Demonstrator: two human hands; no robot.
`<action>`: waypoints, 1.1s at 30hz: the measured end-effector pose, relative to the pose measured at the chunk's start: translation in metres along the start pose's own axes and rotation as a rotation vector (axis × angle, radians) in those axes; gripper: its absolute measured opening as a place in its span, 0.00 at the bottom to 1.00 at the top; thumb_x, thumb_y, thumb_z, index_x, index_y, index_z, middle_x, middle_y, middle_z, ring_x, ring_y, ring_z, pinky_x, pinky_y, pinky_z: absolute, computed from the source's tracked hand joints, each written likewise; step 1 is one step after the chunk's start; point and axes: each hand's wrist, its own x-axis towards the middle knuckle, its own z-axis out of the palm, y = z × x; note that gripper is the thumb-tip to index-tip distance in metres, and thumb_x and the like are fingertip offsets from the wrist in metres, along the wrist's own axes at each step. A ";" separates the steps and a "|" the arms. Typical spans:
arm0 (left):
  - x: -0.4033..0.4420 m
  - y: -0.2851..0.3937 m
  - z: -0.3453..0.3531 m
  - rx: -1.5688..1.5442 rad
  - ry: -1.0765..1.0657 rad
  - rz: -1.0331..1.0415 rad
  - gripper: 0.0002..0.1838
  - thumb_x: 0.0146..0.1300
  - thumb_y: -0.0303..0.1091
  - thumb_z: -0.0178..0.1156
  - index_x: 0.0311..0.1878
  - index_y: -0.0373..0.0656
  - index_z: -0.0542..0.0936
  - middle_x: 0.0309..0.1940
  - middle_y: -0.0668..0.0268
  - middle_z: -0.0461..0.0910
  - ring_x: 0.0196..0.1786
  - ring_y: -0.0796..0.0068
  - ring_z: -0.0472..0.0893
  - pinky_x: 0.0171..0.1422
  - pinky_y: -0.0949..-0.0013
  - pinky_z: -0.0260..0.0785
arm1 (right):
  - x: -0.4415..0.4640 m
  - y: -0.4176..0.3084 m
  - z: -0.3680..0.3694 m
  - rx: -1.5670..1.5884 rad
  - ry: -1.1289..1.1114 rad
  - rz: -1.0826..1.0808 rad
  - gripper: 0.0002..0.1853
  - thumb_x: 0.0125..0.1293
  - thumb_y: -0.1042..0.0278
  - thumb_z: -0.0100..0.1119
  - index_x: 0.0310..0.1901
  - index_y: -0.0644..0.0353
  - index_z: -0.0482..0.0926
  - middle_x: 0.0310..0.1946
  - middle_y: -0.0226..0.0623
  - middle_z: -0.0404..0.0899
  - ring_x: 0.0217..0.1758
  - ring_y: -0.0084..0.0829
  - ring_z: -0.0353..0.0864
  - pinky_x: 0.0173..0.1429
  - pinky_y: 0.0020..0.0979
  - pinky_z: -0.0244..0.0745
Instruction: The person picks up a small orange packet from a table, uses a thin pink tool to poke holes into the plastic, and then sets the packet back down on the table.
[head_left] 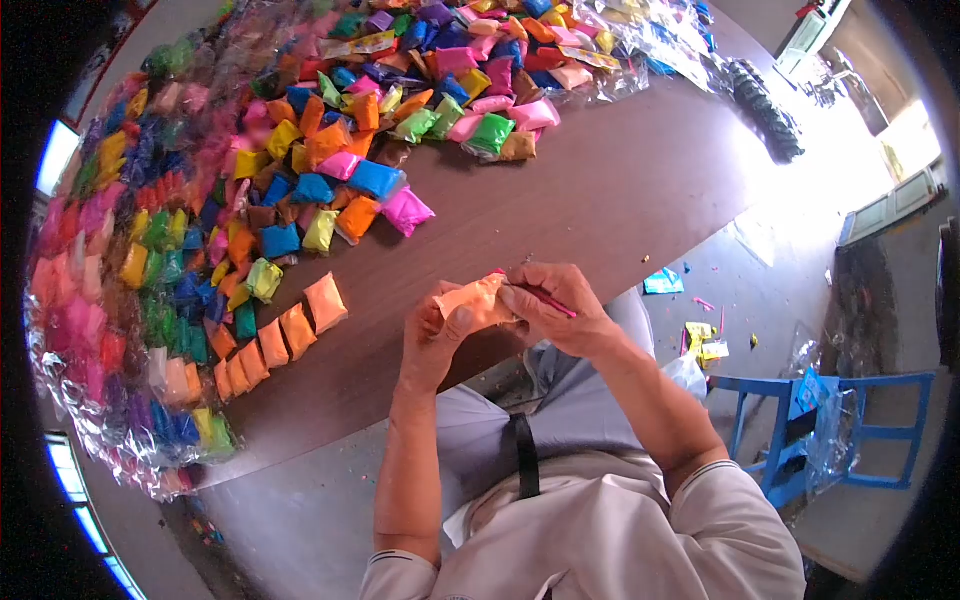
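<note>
Brown, smooth and faintly glossy, the tabletop [600, 180] slants up from lower left to upper right. Filling its left end and running along the far edge is a heap of coloured packets [375, 180], many under clear film. Between that heap and the near edge, towards the left corner, lies a slanting row of orange packets [272, 343].

Over the near edge's middle stretch, the left hand [428, 335] is half curled, thumb pressed on the face of an orange packet [468, 303]. The right hand [565, 305] is nearly closed, pinching that packet's right end, and also has a thin pink stick [562, 309] tucked in its fingers. Whether the packet touches the surface cannot be told.

Squeezed hard between the thumbs, its film could split; the stick might prick it; and with the edge so near, a loosened pinch could drop either to lap or floor.
</note>
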 end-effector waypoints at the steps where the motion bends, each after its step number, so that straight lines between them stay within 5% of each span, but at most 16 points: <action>1: -0.001 0.001 0.001 -0.022 0.012 0.004 0.21 0.64 0.51 0.62 0.43 0.40 0.78 0.36 0.73 0.78 0.40 0.85 0.74 0.46 0.79 0.67 | 0.000 -0.001 0.002 0.016 -0.013 -0.013 0.13 0.68 0.62 0.55 0.41 0.65 0.79 0.24 0.25 0.75 0.25 0.16 0.74 0.29 0.21 0.70; 9: 0.001 -0.001 -0.002 -0.092 0.039 -0.075 0.20 0.66 0.50 0.59 0.43 0.40 0.78 0.37 0.72 0.78 0.41 0.84 0.74 0.48 0.78 0.66 | -0.002 0.003 -0.003 0.270 -0.042 -0.011 0.15 0.65 0.74 0.51 0.51 0.70 0.77 0.34 0.32 0.79 0.34 0.20 0.78 0.40 0.23 0.75; 13: 0.002 0.003 0.000 -0.068 0.031 -0.065 0.19 0.68 0.50 0.58 0.43 0.40 0.78 0.37 0.71 0.78 0.41 0.84 0.74 0.48 0.77 0.66 | -0.004 0.010 -0.015 0.640 0.015 0.007 0.19 0.67 0.66 0.46 0.55 0.70 0.73 0.35 0.40 0.79 0.34 0.29 0.79 0.39 0.28 0.75; 19: 0.002 0.001 0.002 -0.033 0.054 -0.040 0.19 0.68 0.49 0.57 0.43 0.40 0.78 0.37 0.71 0.79 0.42 0.84 0.74 0.48 0.78 0.66 | -0.011 0.007 -0.027 0.562 -0.027 -0.065 0.20 0.71 0.60 0.38 0.52 0.67 0.71 0.36 0.42 0.79 0.35 0.30 0.77 0.41 0.30 0.72; 22: 0.002 0.002 0.003 -0.029 0.054 -0.038 0.19 0.69 0.49 0.57 0.43 0.40 0.78 0.38 0.71 0.79 0.42 0.84 0.75 0.48 0.77 0.66 | -0.012 0.005 -0.025 0.469 0.016 -0.033 0.24 0.67 0.49 0.46 0.49 0.66 0.72 0.34 0.40 0.78 0.32 0.28 0.75 0.39 0.28 0.70; 25: 0.003 0.002 0.002 -0.010 0.042 -0.038 0.18 0.69 0.48 0.56 0.44 0.40 0.78 0.38 0.71 0.79 0.42 0.84 0.75 0.49 0.77 0.67 | -0.017 -0.006 -0.022 0.390 0.013 -0.064 0.24 0.68 0.48 0.45 0.46 0.66 0.75 0.32 0.39 0.78 0.34 0.27 0.75 0.41 0.28 0.70; 33: 0.004 0.003 0.005 0.055 0.048 -0.040 0.19 0.69 0.49 0.56 0.42 0.39 0.78 0.36 0.71 0.79 0.40 0.84 0.75 0.47 0.77 0.67 | -0.016 0.004 -0.022 0.311 0.084 -0.048 0.11 0.65 0.66 0.60 0.42 0.66 0.79 0.27 0.29 0.78 0.29 0.20 0.75 0.32 0.22 0.70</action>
